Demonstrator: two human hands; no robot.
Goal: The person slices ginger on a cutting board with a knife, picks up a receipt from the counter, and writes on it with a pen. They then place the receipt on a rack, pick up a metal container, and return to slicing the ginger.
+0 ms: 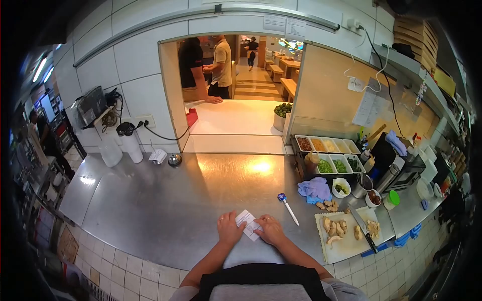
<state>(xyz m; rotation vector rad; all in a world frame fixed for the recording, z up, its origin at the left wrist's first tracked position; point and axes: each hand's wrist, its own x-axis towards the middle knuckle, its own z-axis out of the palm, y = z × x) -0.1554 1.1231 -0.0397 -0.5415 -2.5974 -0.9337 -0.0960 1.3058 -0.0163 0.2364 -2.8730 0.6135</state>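
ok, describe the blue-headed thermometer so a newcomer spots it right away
Start at the steel counter below the serving hatch. Right of the paper slip that both hands touch, left of the cutting board with ginger, lies the probe thermometer. It alone is a thin white stick with a small blue head, lying apart from everything.

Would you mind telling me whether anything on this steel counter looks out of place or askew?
Little stands out. The white paper slip lies skewed between both hands, and the blue-headed probe thermometer lies loose at an angle beside the white cutting board. No spills show.
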